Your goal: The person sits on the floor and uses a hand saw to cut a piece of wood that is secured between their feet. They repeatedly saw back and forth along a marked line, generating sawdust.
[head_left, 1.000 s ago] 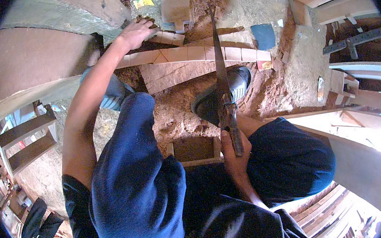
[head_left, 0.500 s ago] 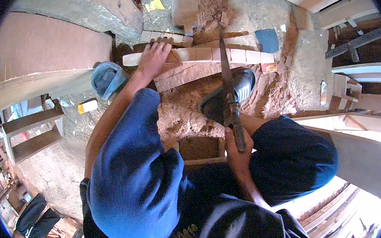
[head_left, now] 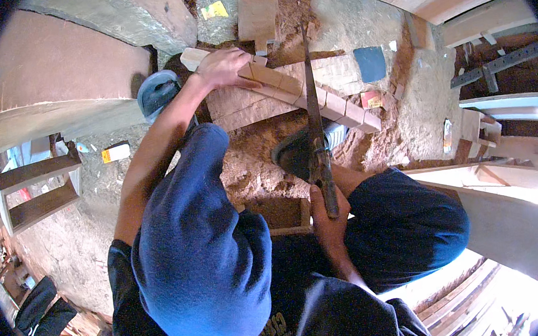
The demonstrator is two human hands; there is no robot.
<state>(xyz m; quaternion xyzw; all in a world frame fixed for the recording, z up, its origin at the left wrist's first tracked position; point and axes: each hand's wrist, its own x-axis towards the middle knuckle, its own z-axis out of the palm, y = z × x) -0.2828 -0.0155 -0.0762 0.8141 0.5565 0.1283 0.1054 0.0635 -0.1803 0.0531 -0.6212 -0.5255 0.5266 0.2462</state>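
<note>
My left hand [head_left: 225,67] is wrapped around the far-left part of a long wooden strip [head_left: 282,89], its fingers closed over it. Cross lines run at intervals along the strip, which slants down to the right above a wider wooden board [head_left: 240,108]. My right hand [head_left: 331,217] grips the handle of a handsaw [head_left: 313,99]. The saw's narrow blade points away from me and passes over the strip right of its middle; whether it touches the wood I cannot tell. Below the strip is my sandalled right foot [head_left: 293,152], partly behind the saw.
A blue-grey container [head_left: 158,94] stands left of my left forearm. Sawdust [head_left: 252,163] covers the ground by my feet. A dark square piece [head_left: 370,64] and a red packet [head_left: 371,100] lie to the right. Large wooden panels [head_left: 65,64] stand at the left and far side.
The strip has turned: its left end has gone farther away and its right end nearer me. My left hand has moved with it. The saw has shifted slightly left.
</note>
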